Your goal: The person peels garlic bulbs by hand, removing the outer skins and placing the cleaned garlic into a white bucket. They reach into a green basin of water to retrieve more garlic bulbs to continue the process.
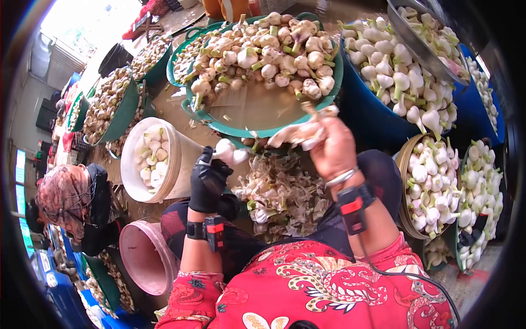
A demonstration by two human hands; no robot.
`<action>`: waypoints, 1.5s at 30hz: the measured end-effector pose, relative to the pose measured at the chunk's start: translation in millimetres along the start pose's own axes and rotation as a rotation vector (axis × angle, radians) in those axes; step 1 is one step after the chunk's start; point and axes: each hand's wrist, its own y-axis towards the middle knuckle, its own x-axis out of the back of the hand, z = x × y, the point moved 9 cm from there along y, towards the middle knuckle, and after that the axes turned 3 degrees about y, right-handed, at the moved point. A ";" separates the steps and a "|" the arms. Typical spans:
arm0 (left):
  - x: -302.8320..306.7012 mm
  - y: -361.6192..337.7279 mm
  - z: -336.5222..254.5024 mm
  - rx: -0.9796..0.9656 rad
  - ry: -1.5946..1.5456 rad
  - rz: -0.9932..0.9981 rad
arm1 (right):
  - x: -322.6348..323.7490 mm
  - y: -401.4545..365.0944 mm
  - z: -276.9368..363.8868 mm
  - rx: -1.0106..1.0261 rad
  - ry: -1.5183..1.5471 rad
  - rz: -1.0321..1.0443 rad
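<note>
Gripping a white garlic [226, 149] in the gloved left hand [208, 183], low over the lap, likely so peels [279, 197] fall in one heap. Pinching loose skin [298, 133] in the bare right hand [334, 151], just under the green tub [235, 131].

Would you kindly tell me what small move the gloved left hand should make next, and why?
Probably drop the peeled white garlic bulb into the white plastic bucket beside it: the black-gloved left hand holds it skinless, and the bucket already holds similar bulbs.
</note>
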 end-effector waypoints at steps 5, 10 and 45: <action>-60.7 -25.1 -24.9 -0.184 0.332 0.057 | -3.0 -14.1 -38.8 -0.364 -0.754 0.308; -145.3 -57.5 -40.9 -0.734 1.094 0.167 | -26.5 -26.2 -68.5 -0.110 -1.298 0.490; -123.5 49.8 -91.9 -0.257 1.210 0.293 | -28.1 13.2 -54.7 0.024 -0.822 0.342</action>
